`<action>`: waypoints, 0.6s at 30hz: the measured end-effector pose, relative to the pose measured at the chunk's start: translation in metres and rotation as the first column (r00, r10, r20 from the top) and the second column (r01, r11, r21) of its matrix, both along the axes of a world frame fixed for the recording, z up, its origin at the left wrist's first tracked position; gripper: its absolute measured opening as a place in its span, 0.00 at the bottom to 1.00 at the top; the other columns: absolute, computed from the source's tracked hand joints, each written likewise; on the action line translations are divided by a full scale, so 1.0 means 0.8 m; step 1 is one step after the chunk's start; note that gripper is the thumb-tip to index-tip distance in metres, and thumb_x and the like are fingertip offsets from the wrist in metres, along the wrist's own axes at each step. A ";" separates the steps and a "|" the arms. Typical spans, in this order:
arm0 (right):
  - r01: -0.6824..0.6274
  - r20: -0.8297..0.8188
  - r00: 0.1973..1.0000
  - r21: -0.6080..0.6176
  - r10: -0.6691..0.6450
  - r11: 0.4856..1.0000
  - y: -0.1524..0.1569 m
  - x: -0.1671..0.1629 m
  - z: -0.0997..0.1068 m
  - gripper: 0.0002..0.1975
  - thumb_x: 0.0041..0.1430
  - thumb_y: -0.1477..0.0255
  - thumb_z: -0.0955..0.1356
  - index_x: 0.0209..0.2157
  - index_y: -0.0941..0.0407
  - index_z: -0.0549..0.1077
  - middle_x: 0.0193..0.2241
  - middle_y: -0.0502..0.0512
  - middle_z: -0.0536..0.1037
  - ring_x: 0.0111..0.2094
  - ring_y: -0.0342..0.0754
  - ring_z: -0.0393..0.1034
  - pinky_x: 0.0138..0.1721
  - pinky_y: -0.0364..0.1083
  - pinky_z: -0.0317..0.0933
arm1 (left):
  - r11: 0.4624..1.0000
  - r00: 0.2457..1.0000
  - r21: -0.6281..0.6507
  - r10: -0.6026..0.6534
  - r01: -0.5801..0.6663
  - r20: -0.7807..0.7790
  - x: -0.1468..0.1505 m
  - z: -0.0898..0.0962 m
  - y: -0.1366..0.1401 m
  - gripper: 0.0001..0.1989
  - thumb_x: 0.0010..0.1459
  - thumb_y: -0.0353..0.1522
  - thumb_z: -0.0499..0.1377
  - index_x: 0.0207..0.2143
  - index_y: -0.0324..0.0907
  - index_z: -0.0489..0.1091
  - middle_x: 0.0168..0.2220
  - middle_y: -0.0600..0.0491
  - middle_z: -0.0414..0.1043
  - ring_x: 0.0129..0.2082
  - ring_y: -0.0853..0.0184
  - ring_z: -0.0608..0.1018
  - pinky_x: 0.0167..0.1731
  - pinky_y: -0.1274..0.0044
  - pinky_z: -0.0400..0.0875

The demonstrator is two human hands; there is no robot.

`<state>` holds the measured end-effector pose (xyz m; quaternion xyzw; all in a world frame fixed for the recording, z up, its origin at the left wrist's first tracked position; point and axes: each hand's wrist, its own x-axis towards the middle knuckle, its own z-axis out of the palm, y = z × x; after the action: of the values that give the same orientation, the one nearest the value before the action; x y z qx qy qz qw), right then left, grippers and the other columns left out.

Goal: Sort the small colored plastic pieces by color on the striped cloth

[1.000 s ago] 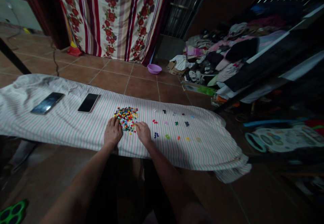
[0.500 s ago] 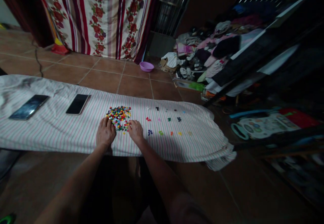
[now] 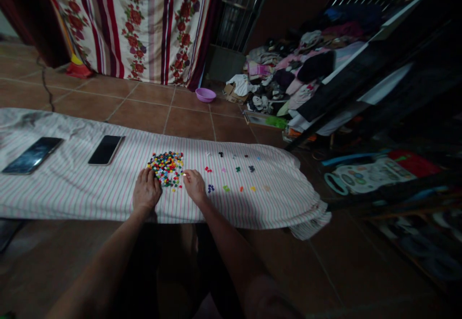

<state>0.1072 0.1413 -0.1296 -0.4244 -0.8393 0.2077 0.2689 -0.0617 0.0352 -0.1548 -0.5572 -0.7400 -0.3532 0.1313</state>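
A heap of small multicoloured beads (image 3: 166,165) lies on a striped cloth. My left hand (image 3: 147,190) rests palm down at the heap's near left edge, fingers stretched out and touching the beads. At the heap's right side, my right hand (image 3: 195,185) pinches a small pale bead (image 3: 184,174) between thumb and fingertips. Right of that hand, little groups sorted by colour sit in rows, among them red beads (image 3: 208,169), dark blue beads (image 3: 211,188), lime green beads (image 3: 225,188), dark green beads (image 3: 237,169) and black beads (image 3: 221,154).
The striped cloth (image 3: 108,194) covers a long low surface. Two phones lie on its left part: a nearer-edge phone (image 3: 33,155) and a second phone (image 3: 106,150). Beyond, on the tiled floor, are a purple basin (image 3: 205,95) and a heap of clothes (image 3: 288,71).
My right hand has drawn slightly away from the heap, with a pale bead now showing at its fingertips. My left hand stays at the heap's edge. The whole view has shifted a little.
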 end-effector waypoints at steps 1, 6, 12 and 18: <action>0.002 -0.008 1.000 0.007 -0.002 1.000 0.001 0.004 0.001 0.11 0.61 0.76 0.64 0.42 0.53 0.75 0.38 0.54 0.78 0.39 0.47 0.71 0.45 0.45 0.63 | 1.000 1.000 0.003 0.004 -0.004 0.010 0.001 0.000 0.000 0.19 0.58 0.30 0.47 0.50 0.36 0.65 0.52 0.36 0.68 0.60 0.51 0.64 0.59 0.53 0.60; 0.024 -0.053 0.998 0.039 -0.021 0.999 0.011 0.029 -0.001 0.12 0.63 0.74 0.63 0.42 0.53 0.77 0.38 0.55 0.78 0.42 0.48 0.72 0.47 0.46 0.64 | 1.000 1.000 0.015 -0.005 0.005 0.028 0.002 0.000 -0.002 0.19 0.57 0.31 0.48 0.50 0.39 0.64 0.53 0.38 0.67 0.59 0.51 0.65 0.57 0.51 0.60; 0.084 -0.144 0.987 0.125 -0.066 0.989 0.027 0.081 -0.006 0.13 0.63 0.72 0.62 0.41 0.54 0.78 0.40 0.58 0.79 0.44 0.50 0.71 0.49 0.49 0.65 | 0.998 0.996 -0.031 -0.054 0.052 -0.075 0.001 0.007 -0.004 0.12 0.58 0.29 0.47 0.40 0.40 0.68 0.46 0.39 0.70 0.58 0.51 0.65 0.56 0.53 0.62; 0.253 -0.222 0.954 0.226 -0.203 0.941 0.046 0.159 -0.004 0.15 0.62 0.70 0.60 0.39 0.56 0.78 0.37 0.60 0.79 0.43 0.51 0.71 0.48 0.52 0.66 | 0.997 0.989 -0.068 -0.053 0.043 -0.142 0.000 0.011 -0.005 0.10 0.59 0.29 0.47 0.33 0.40 0.67 0.44 0.38 0.69 0.57 0.49 0.64 0.55 0.53 0.62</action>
<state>0.2344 0.1782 -0.1328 -0.4591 -0.7733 0.1076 0.4239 -0.0615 0.0308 -0.1463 -0.6028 -0.7261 -0.2910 0.1574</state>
